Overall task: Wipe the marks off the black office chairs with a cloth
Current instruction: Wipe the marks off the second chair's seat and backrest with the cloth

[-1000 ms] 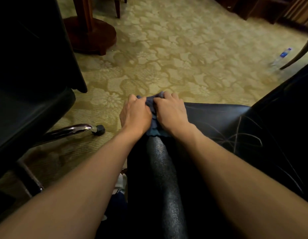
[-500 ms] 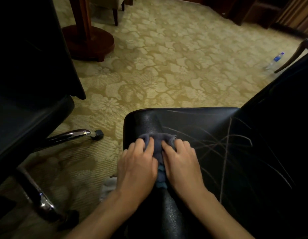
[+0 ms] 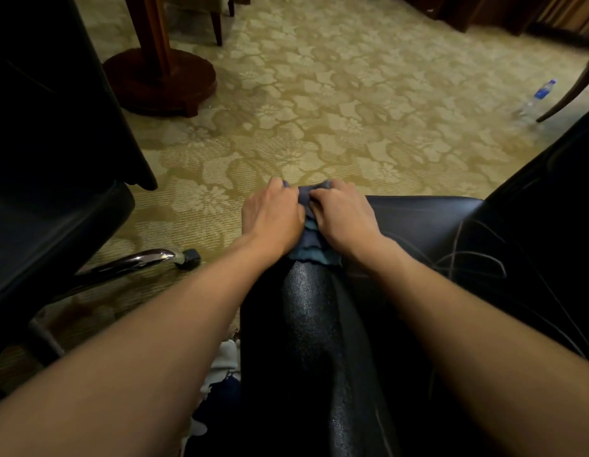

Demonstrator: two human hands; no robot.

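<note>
A clear plastic water bottle with a blue label [image 3: 535, 102] lies on its side on the beige floral-patterned carpet [image 3: 336, 103] at the far right, beside a curved dark wooden chair leg [image 3: 569, 94]; whether it holds any liquid cannot be told, and the label is too blurred to read.

Both hands are on a crumpled blue-grey cloth [image 3: 311, 239] at the far front edge of the seat of the black leather office chair [image 3: 418, 225] in the foreground. The left hand [image 3: 273, 217] and the right hand [image 3: 344, 216] lie side by side, nearly touching, with the cloth bunched between and beneath them. The fingers of both hands are curled down over the far end of the cloth, gripping it against the seat edge; the fingertips themselves are hidden under the knuckles. The near end of the cloth shows behind the wrists in layered folds. Pale scratch-like lines mark the seat and the backrest at the right.

A second black office chair [image 3: 49, 179] fills the left side, with its chromed base leg [image 3: 128, 263] and a small black caster [image 3: 189, 257] on the carpet. Farther back stands a dark red-brown wooden pedestal with a round base [image 3: 161, 80]. No writing can be read anywhere.
</note>
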